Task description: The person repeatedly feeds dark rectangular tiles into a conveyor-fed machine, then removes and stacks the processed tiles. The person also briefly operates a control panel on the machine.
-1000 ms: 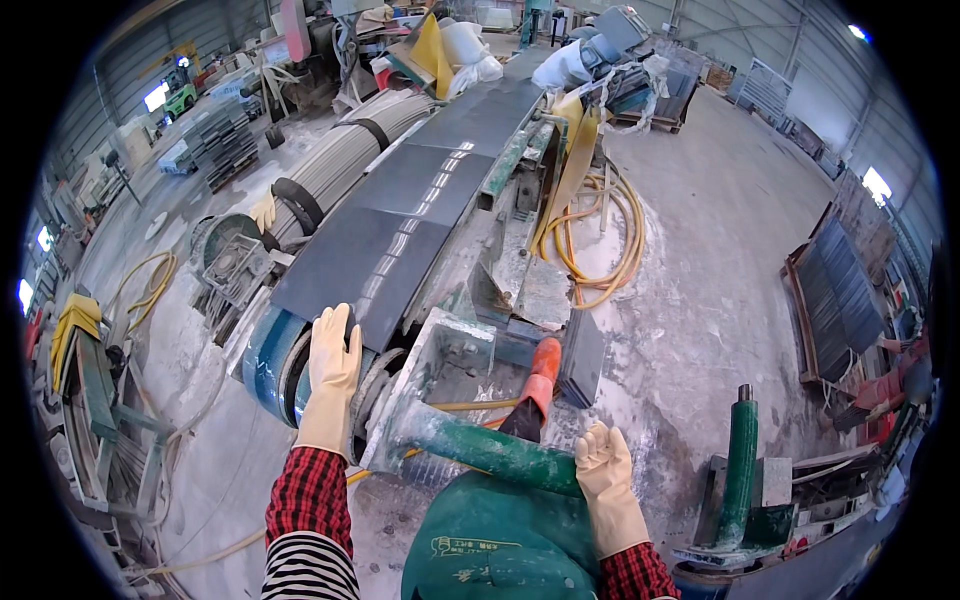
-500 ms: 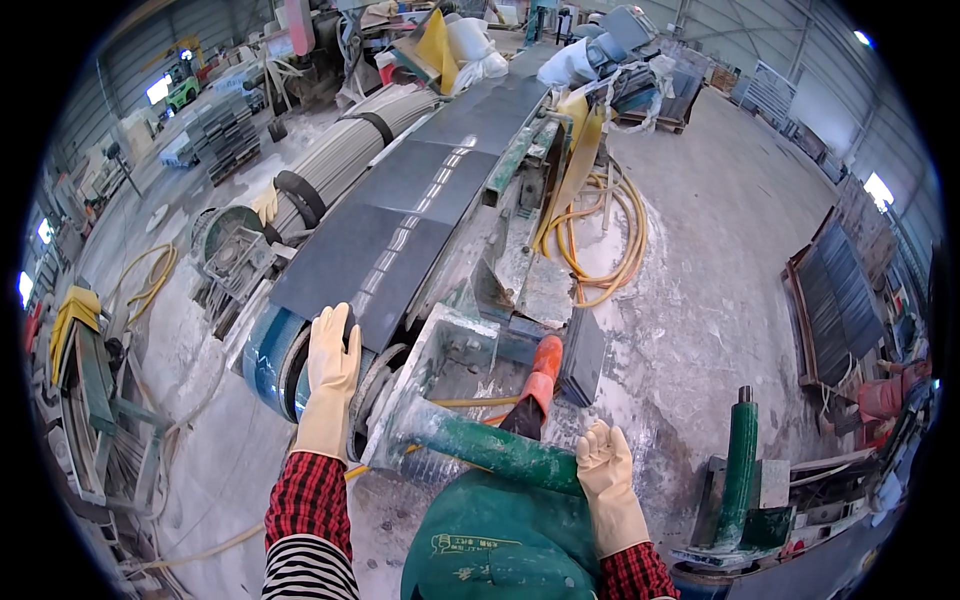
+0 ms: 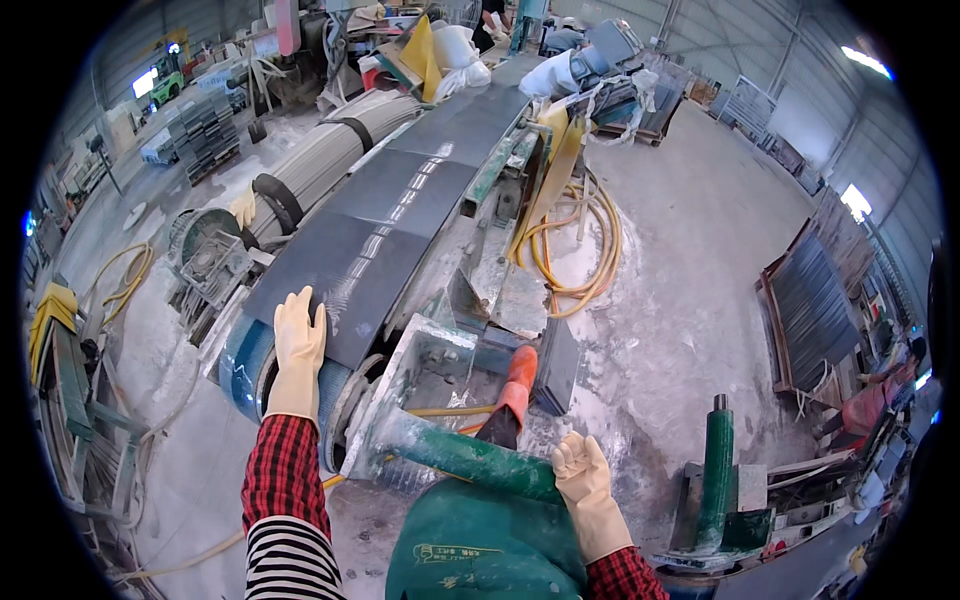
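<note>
My left hand (image 3: 298, 343), in a cream rubber glove, lies with its fingers stretched out on the near edge of a dark grey stone slab (image 3: 347, 290). Its thumb stands apart from the fingers. The slab rests on a blue conveyor belt (image 3: 241, 362), with more such slabs lined up behind it. Beside the end of a green pipe (image 3: 470, 455), my right hand (image 3: 587, 492), also gloved, has its fingers curled in with nothing visible in them. Whether it touches the pipe I cannot tell. A green apron (image 3: 480, 540) covers my front.
Right of the belt, a metal frame (image 3: 400, 375) stands near an orange boot (image 3: 518, 380). A coiled yellow hose (image 3: 605, 250) lies on the floor. A green post (image 3: 716, 470) rises at right, and slabs lean on a rack (image 3: 815, 310). Bundled strips (image 3: 345, 150) flank the belt's left.
The whole view has shifted, so most things sit further left. My left hand stays on the slab's near edge. The right hand's fingers look more tightly curled.
</note>
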`<move>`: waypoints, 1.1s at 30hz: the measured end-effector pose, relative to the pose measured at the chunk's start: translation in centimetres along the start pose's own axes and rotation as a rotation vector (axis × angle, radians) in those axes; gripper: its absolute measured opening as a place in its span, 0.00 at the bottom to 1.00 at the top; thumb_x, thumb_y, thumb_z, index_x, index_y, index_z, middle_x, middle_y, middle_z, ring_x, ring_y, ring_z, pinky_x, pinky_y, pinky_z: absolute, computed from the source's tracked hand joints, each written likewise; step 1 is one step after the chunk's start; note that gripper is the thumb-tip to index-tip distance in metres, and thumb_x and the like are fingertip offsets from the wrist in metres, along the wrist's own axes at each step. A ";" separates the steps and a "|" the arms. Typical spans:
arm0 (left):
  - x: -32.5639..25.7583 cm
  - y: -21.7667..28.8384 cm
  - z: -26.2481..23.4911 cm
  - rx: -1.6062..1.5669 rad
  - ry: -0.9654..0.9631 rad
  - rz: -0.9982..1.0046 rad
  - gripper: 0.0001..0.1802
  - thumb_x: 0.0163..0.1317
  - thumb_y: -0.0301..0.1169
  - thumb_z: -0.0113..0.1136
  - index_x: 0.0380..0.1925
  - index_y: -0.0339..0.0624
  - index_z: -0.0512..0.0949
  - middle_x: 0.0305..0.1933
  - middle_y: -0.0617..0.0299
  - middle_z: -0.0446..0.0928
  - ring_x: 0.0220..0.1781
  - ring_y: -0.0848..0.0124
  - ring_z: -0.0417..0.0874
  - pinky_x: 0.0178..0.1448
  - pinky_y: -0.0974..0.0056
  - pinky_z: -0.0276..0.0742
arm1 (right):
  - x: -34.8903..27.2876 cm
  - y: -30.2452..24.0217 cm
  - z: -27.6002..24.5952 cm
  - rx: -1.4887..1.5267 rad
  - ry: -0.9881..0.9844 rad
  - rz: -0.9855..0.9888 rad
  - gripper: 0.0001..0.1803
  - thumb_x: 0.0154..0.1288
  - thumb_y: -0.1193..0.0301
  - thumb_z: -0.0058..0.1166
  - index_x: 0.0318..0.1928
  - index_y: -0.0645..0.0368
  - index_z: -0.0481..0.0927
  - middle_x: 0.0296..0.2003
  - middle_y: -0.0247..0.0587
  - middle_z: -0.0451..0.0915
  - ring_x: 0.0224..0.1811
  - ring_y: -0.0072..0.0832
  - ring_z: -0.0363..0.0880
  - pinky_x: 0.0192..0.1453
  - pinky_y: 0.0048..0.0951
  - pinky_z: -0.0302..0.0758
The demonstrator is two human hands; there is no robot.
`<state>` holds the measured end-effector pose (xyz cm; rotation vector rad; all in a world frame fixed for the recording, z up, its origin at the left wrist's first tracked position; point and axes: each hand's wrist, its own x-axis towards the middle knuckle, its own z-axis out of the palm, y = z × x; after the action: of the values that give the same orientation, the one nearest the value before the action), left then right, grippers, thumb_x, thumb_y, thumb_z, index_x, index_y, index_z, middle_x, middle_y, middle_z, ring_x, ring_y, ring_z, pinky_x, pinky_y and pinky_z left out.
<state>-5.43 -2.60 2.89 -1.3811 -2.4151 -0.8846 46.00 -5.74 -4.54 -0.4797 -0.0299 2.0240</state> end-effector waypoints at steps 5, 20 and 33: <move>-0.9 -0.8 0.6 0.038 0.004 -0.026 0.23 0.68 0.38 0.58 0.61 0.43 0.75 0.64 0.45 0.73 0.69 0.49 0.69 0.75 0.52 0.60 | -0.5 1.1 3.5 -0.146 0.368 -0.123 0.12 0.74 0.62 0.48 0.38 0.57 0.69 0.31 0.30 0.64 0.34 0.26 0.66 0.43 0.29 0.71; -1.0 -0.1 -1.3 -0.098 -0.100 -0.093 0.23 0.67 0.35 0.59 0.61 0.44 0.75 0.66 0.44 0.72 0.70 0.47 0.68 0.76 0.52 0.60 | 0.0 0.4 0.9 0.039 0.040 -0.043 0.15 0.75 0.63 0.48 0.31 0.53 0.62 0.28 0.29 0.56 0.30 0.25 0.56 0.38 0.27 0.62; -2.0 -1.4 -0.7 -0.057 -0.014 -0.073 0.23 0.68 0.35 0.58 0.62 0.46 0.75 0.67 0.45 0.72 0.70 0.48 0.68 0.76 0.52 0.60 | 0.1 0.5 0.9 0.029 0.015 -0.036 0.15 0.74 0.62 0.50 0.32 0.54 0.63 0.27 0.28 0.55 0.29 0.24 0.56 0.35 0.26 0.62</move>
<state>-5.59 -4.93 1.99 -1.3300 -2.4837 -0.9715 45.22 -5.75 -3.84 -0.4728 -0.0001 1.9834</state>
